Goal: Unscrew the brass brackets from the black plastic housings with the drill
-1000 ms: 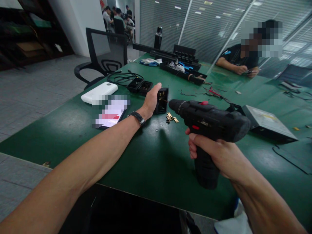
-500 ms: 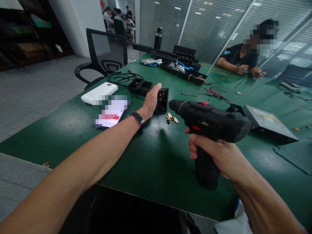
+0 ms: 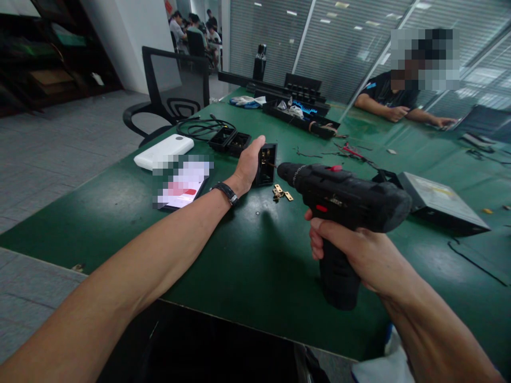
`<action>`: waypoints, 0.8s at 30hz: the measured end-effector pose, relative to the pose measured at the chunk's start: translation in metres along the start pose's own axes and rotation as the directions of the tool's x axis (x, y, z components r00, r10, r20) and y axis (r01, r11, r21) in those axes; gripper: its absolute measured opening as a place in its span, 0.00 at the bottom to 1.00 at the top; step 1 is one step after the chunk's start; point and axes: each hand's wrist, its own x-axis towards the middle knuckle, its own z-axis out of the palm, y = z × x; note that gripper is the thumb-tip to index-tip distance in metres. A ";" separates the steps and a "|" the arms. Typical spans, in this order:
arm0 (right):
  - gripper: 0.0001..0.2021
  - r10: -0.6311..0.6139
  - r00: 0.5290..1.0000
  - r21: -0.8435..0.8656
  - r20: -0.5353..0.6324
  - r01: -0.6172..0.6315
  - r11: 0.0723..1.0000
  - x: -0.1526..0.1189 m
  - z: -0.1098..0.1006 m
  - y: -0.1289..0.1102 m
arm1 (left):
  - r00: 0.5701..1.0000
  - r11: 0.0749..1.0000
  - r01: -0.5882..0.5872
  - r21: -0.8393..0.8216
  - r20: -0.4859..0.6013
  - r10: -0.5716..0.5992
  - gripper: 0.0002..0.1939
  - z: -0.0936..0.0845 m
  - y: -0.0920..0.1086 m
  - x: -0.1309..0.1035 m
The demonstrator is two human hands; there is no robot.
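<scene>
My left hand (image 3: 248, 164) grips a small black box (image 3: 268, 173) that stands on edge, its open side facing right. Brass-coloured parts show inside it. The fingers behind the box are hidden. In my right hand (image 3: 339, 239) is a black cordless drill (image 3: 351, 197), held by its handle and pointing left. A thin bit runs from its chuck to the open side of the box; whether the tip touches a part, I cannot tell. Several small brass plates (image 3: 282, 193) lie on the green table (image 3: 223, 276) just below the box.
Left of my hand are a white power bank (image 3: 164, 151) and a phone (image 3: 183, 186). Behind it lie an open black case (image 3: 229, 139) and a coiled cable (image 3: 191, 126). A metal box (image 3: 441, 202) sits at right. Beyond the glass sits another person (image 3: 393, 101).
My hands, the drill and the black box stay almost in place. Behind the glass, the other person's hand has moved to the right along the table.
</scene>
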 end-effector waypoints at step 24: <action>0.05 -0.012 1.000 -0.004 0.000 0.012 1.000 0.000 -0.001 0.003 | 1.000 1.000 -0.011 0.002 0.007 0.011 0.26 -0.001 -0.001 0.000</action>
